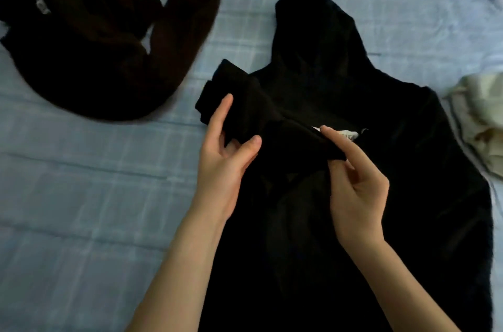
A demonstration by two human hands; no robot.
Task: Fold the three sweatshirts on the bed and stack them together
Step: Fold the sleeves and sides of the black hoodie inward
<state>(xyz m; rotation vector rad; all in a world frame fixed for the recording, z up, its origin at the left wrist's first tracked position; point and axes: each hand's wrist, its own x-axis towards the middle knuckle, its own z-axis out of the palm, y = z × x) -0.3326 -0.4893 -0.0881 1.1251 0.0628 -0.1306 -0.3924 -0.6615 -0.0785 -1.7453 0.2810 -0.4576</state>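
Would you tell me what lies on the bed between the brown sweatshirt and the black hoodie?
Nothing: in the head view, only bare blue checked sheet separates the brown sweatshirt from the black hoodie.

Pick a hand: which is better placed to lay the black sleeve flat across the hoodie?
Probably left. The left hand grips the sleeve near its cuff; the right hand only pinches a fold mid-chest.

On the bed point(81, 195), 1 hooded sweatshirt point(381, 195) lies centre, another sweatshirt point(95, 59) far left, a third point(479, 119) right.
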